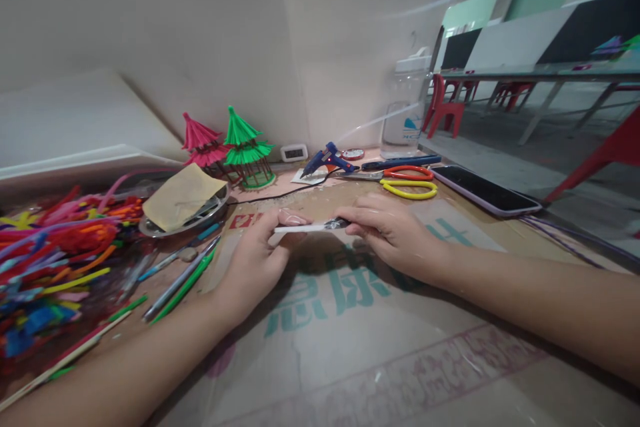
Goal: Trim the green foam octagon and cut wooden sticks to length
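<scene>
Between my hands lies a slim white stick-like piece (314, 228) with a dark, patterned part towards its right end; its exact kind I cannot make out. My left hand (260, 257) pinches the white end between thumb and fingers. At the dark end, the fingertips of my right hand (393, 230) are closed on the same piece. Both hands are held low over a cardboard sheet (320, 367) with green printed characters. Beyond them, a blue glue gun (330, 159) rests on a small white pad, near scissors (410, 182) with red and yellow handles.
Colourful pipe cleaners (55, 247) pile up at left beside a metal dish (220, 204) with sandpaper-like sheet (183, 197). Pink (200, 140) and green (247, 147) pagoda models stand behind. A small clock (294, 152), water bottle (403, 107) and phone (485, 188) line the back and right.
</scene>
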A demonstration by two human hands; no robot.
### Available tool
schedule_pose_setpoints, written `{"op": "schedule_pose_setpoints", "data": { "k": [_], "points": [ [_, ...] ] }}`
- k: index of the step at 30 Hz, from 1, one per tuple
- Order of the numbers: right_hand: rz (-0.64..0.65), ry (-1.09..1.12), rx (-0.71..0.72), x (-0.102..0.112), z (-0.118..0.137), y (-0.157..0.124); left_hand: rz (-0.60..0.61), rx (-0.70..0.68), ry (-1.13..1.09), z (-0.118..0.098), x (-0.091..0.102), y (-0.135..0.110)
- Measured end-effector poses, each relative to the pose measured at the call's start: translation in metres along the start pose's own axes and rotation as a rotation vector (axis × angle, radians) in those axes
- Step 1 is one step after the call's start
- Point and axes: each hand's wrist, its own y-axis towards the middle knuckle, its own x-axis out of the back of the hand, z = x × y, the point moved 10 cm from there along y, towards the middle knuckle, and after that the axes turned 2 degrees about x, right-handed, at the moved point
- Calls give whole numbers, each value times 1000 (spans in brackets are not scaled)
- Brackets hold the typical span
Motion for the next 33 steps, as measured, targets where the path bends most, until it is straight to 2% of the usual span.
{"op": "schedule_pose_setpoints", "data": {
  "k": [4,9,18,27,33],
  "points": [
    [-1,16,-31,0,-2,0,21,-9,6,-2,-2,0],
    [-32,45,-72,2,-7,0,-24,35,21,1,3,1],
    [34,20,6,-6,4,-1,2,-56,43,-12,0,0],
    [4,24,46,-2,8,-1,25,-39,60,-10,-2,-1],
    [23,45,18,-4,5,-1,46,-28,47,-11,-5,-1]
  ]
}}
